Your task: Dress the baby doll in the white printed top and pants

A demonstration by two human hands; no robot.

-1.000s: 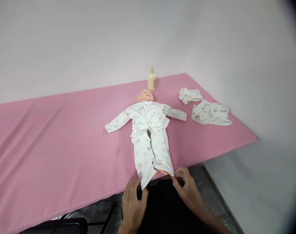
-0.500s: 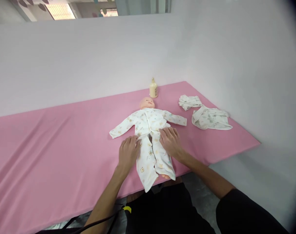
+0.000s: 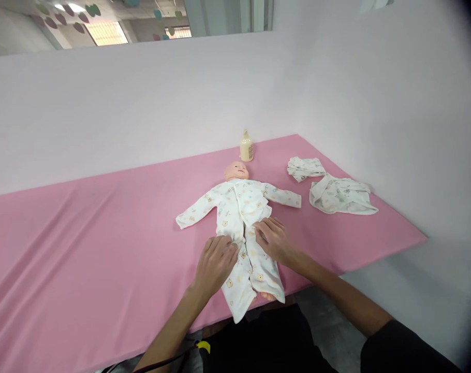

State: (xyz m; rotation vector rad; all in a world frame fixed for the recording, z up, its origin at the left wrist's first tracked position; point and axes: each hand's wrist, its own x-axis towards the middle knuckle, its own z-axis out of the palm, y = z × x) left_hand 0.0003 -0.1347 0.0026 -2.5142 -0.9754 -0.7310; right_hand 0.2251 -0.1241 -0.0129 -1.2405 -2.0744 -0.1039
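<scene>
A baby doll (image 3: 236,171) lies on its back, its head toward the wall, dressed in a white baby romper (image 3: 230,212) printed with small bears. The long sleeves are spread out to both sides. Down the front runs an opening, and toes peep out at the hem of one leg. My left hand (image 3: 219,259) is closed on the romper's cloth at the top of the left leg, fingertips partly hidden. Across from it, my right hand (image 3: 273,239) has bent fingers closed at the cloth by the right hip.
A pink sheet (image 3: 103,248) covers the table. Near the wall stands a cream pump bottle (image 3: 246,147), beyond the doll's head. Two white printed baby garments, one folded (image 3: 305,168) and one spread (image 3: 342,196), lie at the right. My legs are at the front edge.
My left hand has moved inward over the romper's front. The gap at the waist has narrowed as the cloth panels came together. My right hand stays by the hip; the view has tilted slightly.
</scene>
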